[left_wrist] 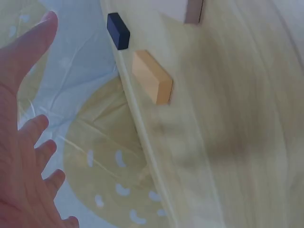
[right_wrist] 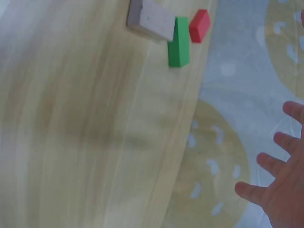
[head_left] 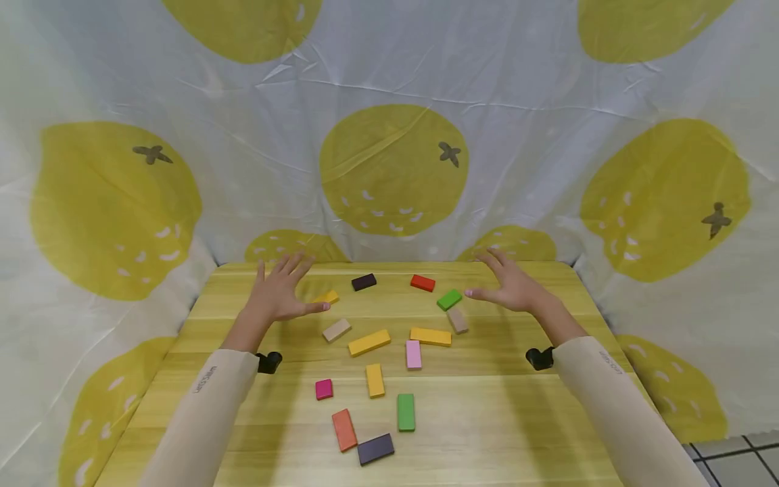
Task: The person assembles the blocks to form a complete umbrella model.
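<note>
In the head view my left hand (head_left: 278, 292) hovers with spread fingers above the table's far left, its thumb over a yellow block (head_left: 326, 297). My right hand (head_left: 513, 287), fingers also spread, hangs at the far right, its thumb near a green block (head_left: 450, 299). Neither hand holds anything. A black block (head_left: 364, 282) and a red block (head_left: 422, 283) lie between them. The left wrist view shows the yellow block (left_wrist: 152, 77) off the fingers of my left hand (left_wrist: 26, 142). In the right wrist view, the green block (right_wrist: 179, 42) touches a light wooden block (right_wrist: 153, 20).
Nearer on the wooden table (head_left: 475, 433) lie several blocks, among them a pink one (head_left: 413, 354), a magenta one (head_left: 324, 389), an orange-red one (head_left: 344, 430), a dark one (head_left: 376, 449) and a green one. A lemon-print cloth (head_left: 517, 149) hangs behind and beside the table.
</note>
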Demonstrator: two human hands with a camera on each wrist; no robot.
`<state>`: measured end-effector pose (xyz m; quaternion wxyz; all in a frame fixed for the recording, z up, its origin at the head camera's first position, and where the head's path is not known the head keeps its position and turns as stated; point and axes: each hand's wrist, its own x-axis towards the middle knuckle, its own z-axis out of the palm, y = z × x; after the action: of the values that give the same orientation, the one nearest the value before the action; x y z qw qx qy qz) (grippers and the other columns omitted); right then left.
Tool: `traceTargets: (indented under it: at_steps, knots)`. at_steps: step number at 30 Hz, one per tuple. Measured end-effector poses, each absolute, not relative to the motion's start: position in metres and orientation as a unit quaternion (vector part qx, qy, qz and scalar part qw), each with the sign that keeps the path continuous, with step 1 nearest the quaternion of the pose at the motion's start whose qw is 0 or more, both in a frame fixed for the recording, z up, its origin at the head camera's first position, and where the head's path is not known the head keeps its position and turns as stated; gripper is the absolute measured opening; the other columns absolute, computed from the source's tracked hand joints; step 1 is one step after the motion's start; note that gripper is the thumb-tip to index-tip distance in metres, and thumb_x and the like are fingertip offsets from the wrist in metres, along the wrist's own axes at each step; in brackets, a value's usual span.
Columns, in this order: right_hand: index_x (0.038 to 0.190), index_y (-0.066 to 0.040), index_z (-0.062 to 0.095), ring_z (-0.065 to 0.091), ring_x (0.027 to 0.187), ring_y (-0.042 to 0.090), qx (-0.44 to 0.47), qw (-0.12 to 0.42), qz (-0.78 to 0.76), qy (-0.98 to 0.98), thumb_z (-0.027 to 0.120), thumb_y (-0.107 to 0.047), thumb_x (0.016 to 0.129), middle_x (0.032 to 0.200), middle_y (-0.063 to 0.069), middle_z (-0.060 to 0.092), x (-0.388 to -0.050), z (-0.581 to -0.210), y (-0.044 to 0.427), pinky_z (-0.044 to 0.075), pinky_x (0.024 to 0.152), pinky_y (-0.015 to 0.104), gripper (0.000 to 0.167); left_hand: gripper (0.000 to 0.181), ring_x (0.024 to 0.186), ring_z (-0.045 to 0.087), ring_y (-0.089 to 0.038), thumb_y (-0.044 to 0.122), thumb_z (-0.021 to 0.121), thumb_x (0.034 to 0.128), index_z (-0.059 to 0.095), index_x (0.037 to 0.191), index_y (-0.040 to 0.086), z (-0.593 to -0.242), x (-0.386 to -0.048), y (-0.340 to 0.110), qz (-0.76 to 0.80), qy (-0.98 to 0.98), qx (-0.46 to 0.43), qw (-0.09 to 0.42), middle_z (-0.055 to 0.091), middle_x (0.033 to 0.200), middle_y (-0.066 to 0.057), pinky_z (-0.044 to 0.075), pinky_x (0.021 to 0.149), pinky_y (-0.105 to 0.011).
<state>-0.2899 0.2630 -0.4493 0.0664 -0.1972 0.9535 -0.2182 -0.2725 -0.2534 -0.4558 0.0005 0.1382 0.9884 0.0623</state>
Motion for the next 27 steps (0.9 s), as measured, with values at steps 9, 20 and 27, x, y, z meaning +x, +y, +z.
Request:
traceTargets:
  at_steps: [9, 20, 27]
  knots:
    - [0.164, -0.019, 0.027, 0.021, 0.155, 0.048, -0.216, 0.054, -0.228, 0.948, 0.066, -0.069, 0.089, 0.173, 0.015, 0.012, -0.266, -0.466, 0.239, 0.033, 0.111, 0.076, 0.099, 0.115, 0.158, 0.018, -0.041, 0.084, 0.065, 0.0754, 0.027, 0.165, 0.024, -0.475, -0.251, -0.239, 0.092, 0.982, 0.164, -0.024, 0.024, 0.172, -0.009, 0.003, 0.120, -0.077]
    - [0.163, -0.028, 0.030, 0.028, 0.154, 0.042, -0.245, 0.039, -0.251, 0.936, 0.064, -0.075, 0.086, 0.172, 0.005, 0.018, -0.233, -0.491, 0.204, 0.040, 0.109, 0.071, 0.097, 0.113, 0.155, 0.027, -0.043, 0.079, 0.071, 0.0739, 0.033, 0.163, 0.021, -0.497, -0.219, -0.235, 0.139, 0.973, 0.171, -0.063, 0.032, 0.168, -0.011, 0.011, 0.121, -0.075]
    - [0.162, -0.020, 0.035, 0.035, 0.152, 0.037, -0.266, 0.026, -0.249, 0.931, 0.068, -0.067, 0.088, 0.171, 0.005, 0.025, -0.211, -0.512, 0.184, 0.043, 0.109, 0.067, 0.094, 0.114, 0.154, 0.030, -0.040, 0.083, 0.069, 0.0740, 0.030, 0.164, 0.025, -0.511, -0.198, -0.226, 0.168, 0.968, 0.178, -0.051, 0.032, 0.168, -0.010, 0.015, 0.123, -0.070]
